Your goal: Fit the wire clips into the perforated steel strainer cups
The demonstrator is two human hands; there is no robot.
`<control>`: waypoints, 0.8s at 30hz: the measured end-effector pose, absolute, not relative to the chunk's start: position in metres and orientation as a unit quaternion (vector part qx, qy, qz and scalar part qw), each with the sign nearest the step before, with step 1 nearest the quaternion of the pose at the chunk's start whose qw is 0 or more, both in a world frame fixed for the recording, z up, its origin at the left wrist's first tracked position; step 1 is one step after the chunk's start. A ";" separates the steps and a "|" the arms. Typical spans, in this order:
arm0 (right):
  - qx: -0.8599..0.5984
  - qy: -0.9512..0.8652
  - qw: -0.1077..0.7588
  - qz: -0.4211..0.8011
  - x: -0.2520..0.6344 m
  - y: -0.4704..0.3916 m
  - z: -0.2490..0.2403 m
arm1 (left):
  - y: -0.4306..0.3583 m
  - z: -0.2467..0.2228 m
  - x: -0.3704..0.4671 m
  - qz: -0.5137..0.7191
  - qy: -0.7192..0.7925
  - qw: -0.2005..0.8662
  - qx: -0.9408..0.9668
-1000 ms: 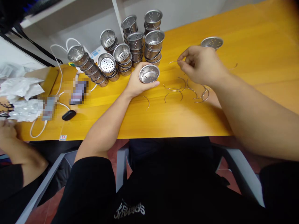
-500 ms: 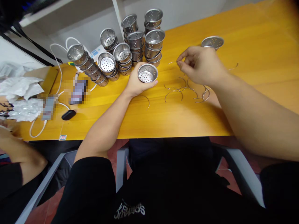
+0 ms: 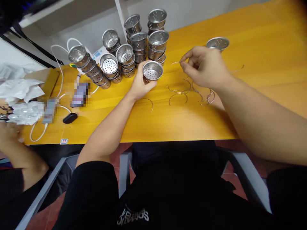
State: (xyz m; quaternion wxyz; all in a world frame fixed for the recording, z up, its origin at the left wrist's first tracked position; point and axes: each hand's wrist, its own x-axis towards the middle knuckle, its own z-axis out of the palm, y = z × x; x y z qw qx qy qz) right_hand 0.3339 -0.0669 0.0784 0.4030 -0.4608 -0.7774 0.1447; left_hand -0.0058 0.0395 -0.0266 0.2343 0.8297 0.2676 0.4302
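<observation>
My left hand (image 3: 140,83) is wrapped round a perforated metal cup (image 3: 153,71), whose open rim tilts toward me. Between thumb and fingertips my right hand (image 3: 202,65) pinches a thin curved wire (image 3: 175,63), which sticks out to the left; the rest of it is hidden by the hand. Several loose wire arcs (image 3: 178,93) lie on the table below and between my hands. One separate wire arc (image 3: 152,105) rests near my left wrist. Behind my right hand stands another perforated cup (image 3: 218,43), partly covered by the hand.
Stacks of perforated cups (image 3: 138,41) stand at the back of the yellow table (image 3: 168,127). On the left are two blurred devices, white cables, a black oval case (image 3: 70,118) and plastic bags (image 3: 26,112). Another person's arm (image 3: 24,153) is at far left.
The cup in my left hand has risen slightly and tipped, so more of its side shows. My right hand has shifted a little left with the wire. The other person's hand has come into view.
</observation>
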 end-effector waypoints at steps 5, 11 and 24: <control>-0.449 -0.782 0.411 0.133 0.335 -0.068 0.079 | 0.037 -0.025 -0.004 0.422 0.274 0.214 0.838; -0.476 -0.773 0.393 0.148 0.332 -0.070 0.082 | 0.021 -0.010 -0.002 0.438 0.301 0.210 0.820; -0.468 -0.774 0.399 0.153 0.331 -0.072 0.084 | 0.002 0.007 0.005 0.450 0.323 0.234 0.799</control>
